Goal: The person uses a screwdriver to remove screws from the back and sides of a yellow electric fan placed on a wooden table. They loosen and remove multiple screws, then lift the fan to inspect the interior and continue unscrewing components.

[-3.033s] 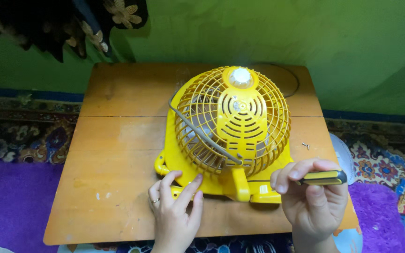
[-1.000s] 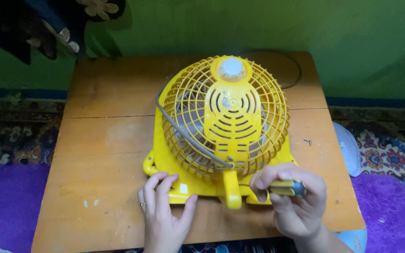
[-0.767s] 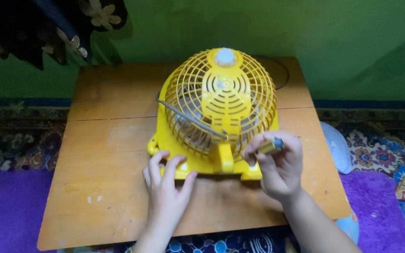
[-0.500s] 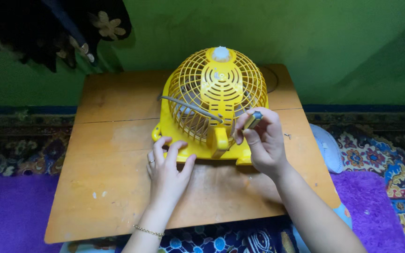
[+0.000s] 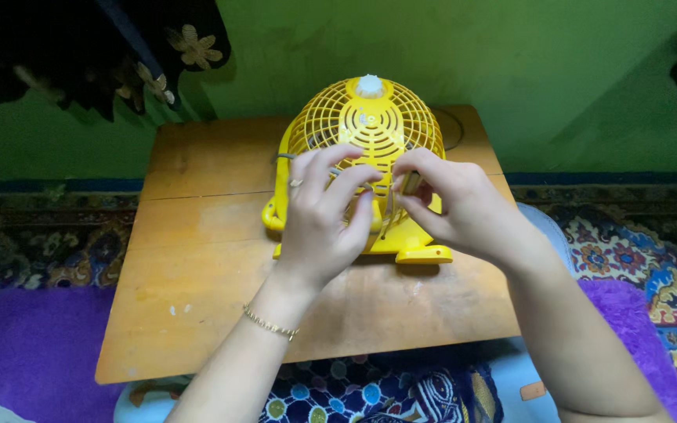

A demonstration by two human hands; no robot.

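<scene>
A yellow table fan [image 5: 366, 125] with a round wire grille lies face down on a low wooden table [image 5: 197, 266], its white knob at the far top. My left hand [image 5: 324, 219] is raised in front of the fan, fingers spread and curved near the grille and the grey cable. My right hand [image 5: 452, 204] pinches a screwdriver [image 5: 410, 183] with a yellow-and-black handle, its shaft angled down toward the fan's base. A ring and a thin bracelet are on my left hand and wrist.
A green wall rises behind the table. Dark flowered cloth [image 5: 103, 55] hangs at the upper left. Patterned rugs and a purple mat [image 5: 17, 345] surround the table. A patterned cloth [image 5: 370, 392] lies over my lap below.
My left hand lifted off the fan's base and table and rose in front of the grille. The right hand and screwdriver shifted slightly up and in. The camera view moved closer.
</scene>
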